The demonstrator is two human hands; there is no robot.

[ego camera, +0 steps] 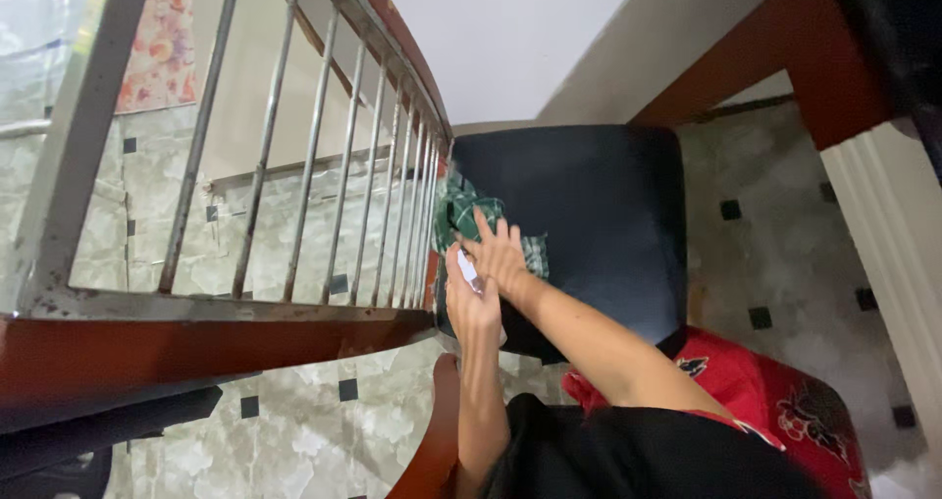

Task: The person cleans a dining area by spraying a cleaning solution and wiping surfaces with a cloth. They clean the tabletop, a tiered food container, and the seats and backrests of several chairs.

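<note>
Green checked cloth (461, 216) lies under right-hand fingers (488, 230).

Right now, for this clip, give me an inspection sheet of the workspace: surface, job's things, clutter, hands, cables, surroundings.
Surface: dark padded chair seat, mostly bare.
Job's things: green checked cloth lying on the seat's left side by the railing; a small white object between the two hands, too small to identify.
Clutter: nothing seen on the seat besides the cloth.
Hands: left hand grips the white object; right hand rests flat, fingers spread, on the cloth's near edge.
Cables: nothing seen.
Surroundings: metal-barred railing with a red-brown wooden rail on the left; marbled tile floor with small dark squares; red patterned fabric at lower right.
</note>
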